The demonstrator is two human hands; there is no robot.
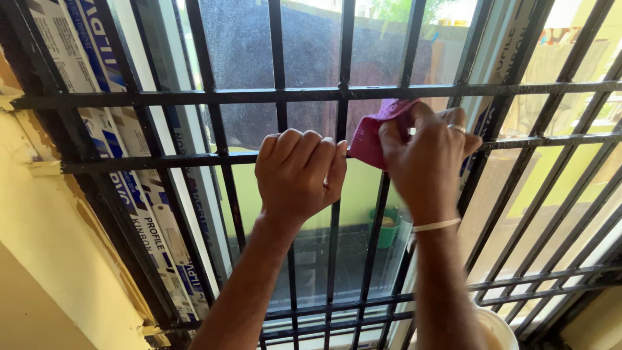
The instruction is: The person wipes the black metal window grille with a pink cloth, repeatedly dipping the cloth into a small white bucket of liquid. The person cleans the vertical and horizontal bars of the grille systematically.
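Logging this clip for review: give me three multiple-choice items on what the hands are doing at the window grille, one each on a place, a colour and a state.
1. Where is the cloth?
A. On the floor
B. Against the black grille in the right hand
C. Over the left wrist

2. What colour is the cloth?
A. Pink
B. Blue
C. White

3. How is the left hand?
A. Flat and open
B. Closed in a fist around a horizontal bar
C. Holding a bucket

Answers: 1 B, the right hand presses it at the bars; 2 A, it shows pink against the glass; 3 B, its fingers curl over the bar.
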